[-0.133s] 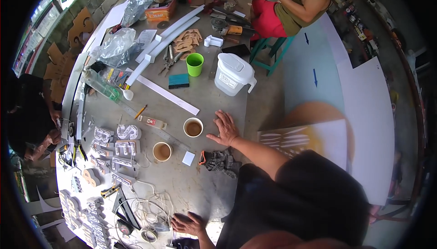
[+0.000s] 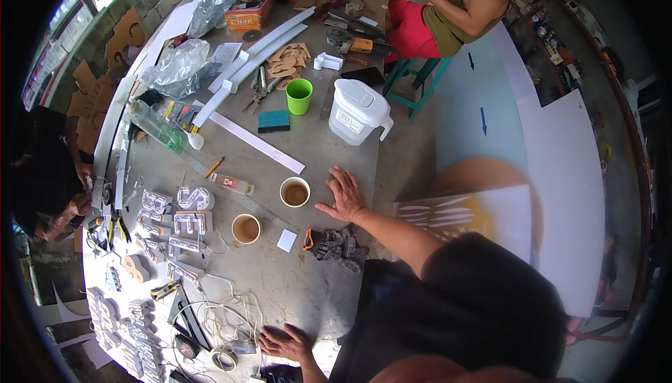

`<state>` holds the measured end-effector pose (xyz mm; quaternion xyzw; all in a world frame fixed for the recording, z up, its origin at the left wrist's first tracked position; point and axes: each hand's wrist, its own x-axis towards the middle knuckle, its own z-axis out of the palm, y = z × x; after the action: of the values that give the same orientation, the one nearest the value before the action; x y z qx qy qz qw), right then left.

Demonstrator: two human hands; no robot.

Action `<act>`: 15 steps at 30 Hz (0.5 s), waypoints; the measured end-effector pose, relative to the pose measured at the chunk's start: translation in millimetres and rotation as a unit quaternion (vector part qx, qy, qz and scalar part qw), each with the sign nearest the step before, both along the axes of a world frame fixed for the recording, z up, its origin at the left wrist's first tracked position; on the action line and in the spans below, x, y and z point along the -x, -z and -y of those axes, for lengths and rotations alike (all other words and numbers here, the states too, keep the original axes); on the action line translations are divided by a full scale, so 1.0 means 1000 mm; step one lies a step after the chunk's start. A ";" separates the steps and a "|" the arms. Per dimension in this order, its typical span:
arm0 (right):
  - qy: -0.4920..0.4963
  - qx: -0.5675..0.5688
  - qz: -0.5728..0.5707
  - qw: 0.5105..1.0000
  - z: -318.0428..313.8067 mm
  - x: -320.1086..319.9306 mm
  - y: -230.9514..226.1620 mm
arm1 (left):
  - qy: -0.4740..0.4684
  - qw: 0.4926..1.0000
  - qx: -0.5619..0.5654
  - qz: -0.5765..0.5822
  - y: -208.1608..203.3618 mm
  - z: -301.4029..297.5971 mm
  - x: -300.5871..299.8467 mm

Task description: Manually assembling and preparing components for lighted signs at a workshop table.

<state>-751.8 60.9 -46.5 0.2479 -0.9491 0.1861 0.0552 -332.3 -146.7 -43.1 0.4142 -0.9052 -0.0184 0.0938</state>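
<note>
My right hand (image 2: 343,197) lies palm down on the grey table, its fingers spread and holding nothing. Just left of it stands a paper cup (image 2: 295,192) with brown drink in it; a second such cup (image 2: 246,229) is further left and nearer. Below that hand lie dark knitted gloves (image 2: 336,248) with an orange cuff, beside a small pale square piece (image 2: 286,241). My left hand (image 2: 285,344) rests at the lower edge of the table with fingers apart, next to a tangle of pale cable (image 2: 227,313) and a tape roll (image 2: 224,360).
Channel letters (image 2: 187,223) cover the table's left side, near a cutter knife (image 2: 165,290) and black square (image 2: 187,320). Beyond are a lidded pitcher (image 2: 358,113), green cup (image 2: 299,96), pliers (image 2: 255,96) and angle grinder (image 2: 346,40). One person (image 2: 455,15) sits far right; another (image 2: 45,173) works left.
</note>
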 end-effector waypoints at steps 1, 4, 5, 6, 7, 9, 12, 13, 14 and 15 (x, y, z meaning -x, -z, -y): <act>0.002 0.000 -0.007 1.000 0.000 0.000 0.000 | 0.001 1.000 -0.002 0.003 0.002 0.001 -0.001; 0.003 0.001 -0.001 1.000 -0.003 -0.001 -0.001 | -0.003 1.000 0.001 0.000 0.005 0.001 -0.003; -0.001 0.004 -0.001 1.000 -0.003 -0.002 0.000 | 0.007 1.000 0.004 0.001 0.006 0.002 -0.004; -0.005 0.001 0.006 1.000 -0.001 -0.004 0.002 | 0.010 1.000 0.008 0.006 0.007 0.000 -0.009; -0.011 -0.001 0.014 1.000 0.001 -0.005 0.003 | 0.021 0.999 0.025 0.019 0.002 -0.001 -0.009; -0.019 -0.002 0.012 1.000 0.004 -0.002 0.007 | 0.028 0.998 0.035 0.035 0.008 -0.002 -0.018; -0.034 0.006 -0.033 0.999 0.002 -0.002 0.008 | -0.012 0.998 -0.042 -0.042 -0.003 -0.008 -0.004; -0.035 0.008 -0.052 0.998 -0.003 0.002 0.006 | -0.007 0.995 -0.045 -0.092 -0.010 -0.007 0.008; -0.028 -0.004 -0.054 0.998 -0.006 0.005 -0.001 | -0.026 0.995 -0.079 -0.056 -0.013 -0.006 0.011; -0.019 -0.001 -0.072 0.997 -0.009 0.006 0.001 | -0.027 0.996 -0.077 -0.041 -0.010 -0.004 0.012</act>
<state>-758.1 69.5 -47.6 0.2788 -0.9380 0.1680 0.1193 -344.6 -142.2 -33.2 0.4435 -0.8849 -0.1020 0.0992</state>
